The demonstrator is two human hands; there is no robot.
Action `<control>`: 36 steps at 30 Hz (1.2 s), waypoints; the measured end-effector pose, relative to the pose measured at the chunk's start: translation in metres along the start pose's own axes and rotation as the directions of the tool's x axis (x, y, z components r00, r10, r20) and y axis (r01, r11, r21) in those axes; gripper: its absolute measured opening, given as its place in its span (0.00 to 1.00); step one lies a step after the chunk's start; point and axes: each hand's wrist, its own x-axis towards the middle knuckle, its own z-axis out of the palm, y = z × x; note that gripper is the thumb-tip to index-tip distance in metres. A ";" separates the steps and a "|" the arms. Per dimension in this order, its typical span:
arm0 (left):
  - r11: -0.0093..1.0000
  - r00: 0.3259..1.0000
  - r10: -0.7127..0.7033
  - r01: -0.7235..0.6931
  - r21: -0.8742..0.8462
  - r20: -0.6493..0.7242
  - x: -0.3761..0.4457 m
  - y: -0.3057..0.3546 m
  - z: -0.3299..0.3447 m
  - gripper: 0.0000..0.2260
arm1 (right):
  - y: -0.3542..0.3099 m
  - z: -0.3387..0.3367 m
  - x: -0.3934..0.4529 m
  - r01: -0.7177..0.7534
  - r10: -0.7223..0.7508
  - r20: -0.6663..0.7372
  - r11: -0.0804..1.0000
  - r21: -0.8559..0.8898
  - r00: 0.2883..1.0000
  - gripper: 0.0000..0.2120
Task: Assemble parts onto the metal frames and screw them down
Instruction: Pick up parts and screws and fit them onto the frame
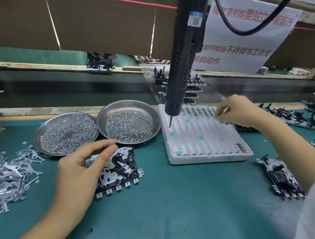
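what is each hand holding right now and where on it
The left hand rests on the metal frame, fingertips at its top; a grip cannot be told. The right hand reaches into the white tray, fingers pinched, but any part there is too small to see.

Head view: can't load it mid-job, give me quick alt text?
The left hand rests on a metal frame assembly on the green mat, fingers curled over it, while the right hand picks at small parts in a white foam tray. A black electric screwdriver hangs untouched above the tray, beside two steel dishes of screws.
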 end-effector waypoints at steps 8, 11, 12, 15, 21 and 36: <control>0.998 0.996 0.050 -0.054 0.046 0.073 -0.004 0.003 0.003 0.09 | -0.114 0.053 -0.079 0.030 -0.342 0.197 0.560 0.828 0.919 0.07; 0.993 0.990 0.090 -0.098 0.071 0.113 -0.003 0.002 0.001 0.09 | -0.139 0.078 -0.080 0.008 -0.324 0.128 0.389 0.921 0.937 0.07; 0.991 0.987 0.102 -0.112 0.075 0.124 -0.003 0.001 0.001 0.09 | -0.144 0.083 -0.079 0.005 -0.306 0.105 0.339 0.941 0.946 0.08; 0.993 0.986 0.095 -0.103 0.057 0.138 -0.002 -0.002 0.000 0.10 | -0.150 0.095 -0.077 0.000 -0.245 0.061 0.243 0.970 0.968 0.09; 0.993 0.983 0.091 -0.102 0.062 0.160 -0.001 -0.006 -0.001 0.07 | -0.150 0.105 -0.080 0.013 -0.264 0.057 0.254 0.967 0.963 0.09; 0.961 0.966 0.167 -0.204 0.189 0.195 0.003 -0.001 -0.005 0.10 | -0.152 0.108 -0.085 0.163 -0.342 -0.045 0.325 0.932 0.939 0.09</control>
